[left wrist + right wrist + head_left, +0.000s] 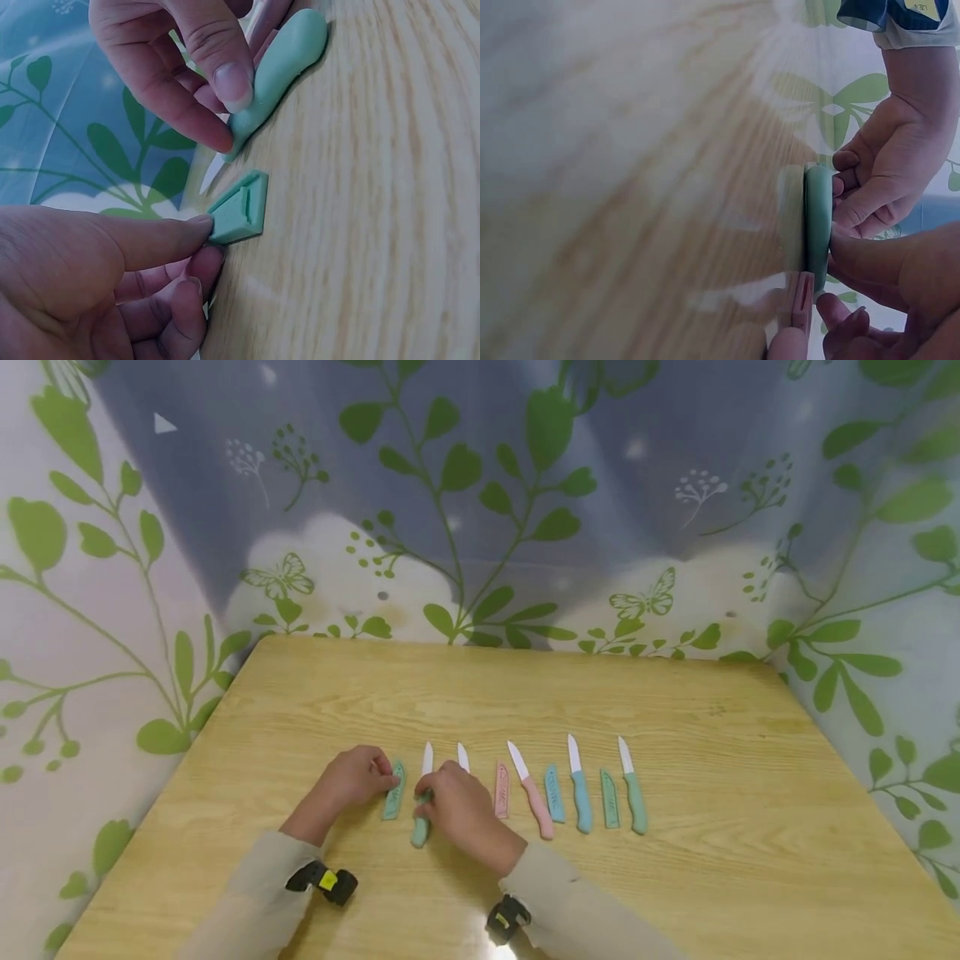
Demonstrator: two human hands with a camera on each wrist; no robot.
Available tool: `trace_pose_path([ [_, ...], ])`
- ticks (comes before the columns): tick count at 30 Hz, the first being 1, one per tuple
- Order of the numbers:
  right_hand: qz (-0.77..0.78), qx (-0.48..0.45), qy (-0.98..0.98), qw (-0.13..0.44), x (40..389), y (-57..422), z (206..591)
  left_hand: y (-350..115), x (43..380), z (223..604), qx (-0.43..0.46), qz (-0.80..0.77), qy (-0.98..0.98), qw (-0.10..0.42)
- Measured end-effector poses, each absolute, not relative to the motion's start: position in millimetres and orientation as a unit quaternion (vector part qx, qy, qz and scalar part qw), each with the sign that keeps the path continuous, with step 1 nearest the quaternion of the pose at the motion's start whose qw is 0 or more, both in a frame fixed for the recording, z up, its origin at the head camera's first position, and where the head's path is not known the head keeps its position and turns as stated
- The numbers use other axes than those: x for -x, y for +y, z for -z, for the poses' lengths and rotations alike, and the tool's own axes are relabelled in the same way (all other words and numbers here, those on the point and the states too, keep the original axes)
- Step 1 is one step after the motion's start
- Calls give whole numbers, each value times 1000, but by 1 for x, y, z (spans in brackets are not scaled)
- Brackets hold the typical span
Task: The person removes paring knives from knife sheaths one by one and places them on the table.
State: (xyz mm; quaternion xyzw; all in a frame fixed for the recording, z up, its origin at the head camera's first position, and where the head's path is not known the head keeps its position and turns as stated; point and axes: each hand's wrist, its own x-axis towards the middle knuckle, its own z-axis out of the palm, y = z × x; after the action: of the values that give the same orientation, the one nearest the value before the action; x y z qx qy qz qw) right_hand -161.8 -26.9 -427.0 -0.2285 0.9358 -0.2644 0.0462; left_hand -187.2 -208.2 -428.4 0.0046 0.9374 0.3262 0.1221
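Note:
My left hand (363, 774) pinches a light green knife sheath (393, 800) lying on the table; in the left wrist view, thumb and forefinger hold one end of the sheath (240, 210). Just right of it, my right hand (459, 806) pinches the green handle (421, 832) of a small knife near its blade. That knife's white blade (427, 758) points away from me. Under the right hand lies another knife, of which the head view shows only the blade (462, 757). The right wrist view shows the green handle (819, 217) beside a pink sheath (802, 300).
To the right lie a pink sheath (501, 793), a pink knife (537, 806), a blue sheath (554, 795), a blue knife (582, 802), a green sheath (610, 800) and a green knife (636, 804). A leaf-patterned curtain (480, 527) hangs behind the wooden table (712, 893).

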Motion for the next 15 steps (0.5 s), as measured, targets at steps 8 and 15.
trace_pose_path([
  [8,257,230,937,61,162,-29,425,-211,188,430,4,-329,936,128],
  [15,252,235,937,59,161,-24,426,-212,188,434,-5,-343,933,105],
])
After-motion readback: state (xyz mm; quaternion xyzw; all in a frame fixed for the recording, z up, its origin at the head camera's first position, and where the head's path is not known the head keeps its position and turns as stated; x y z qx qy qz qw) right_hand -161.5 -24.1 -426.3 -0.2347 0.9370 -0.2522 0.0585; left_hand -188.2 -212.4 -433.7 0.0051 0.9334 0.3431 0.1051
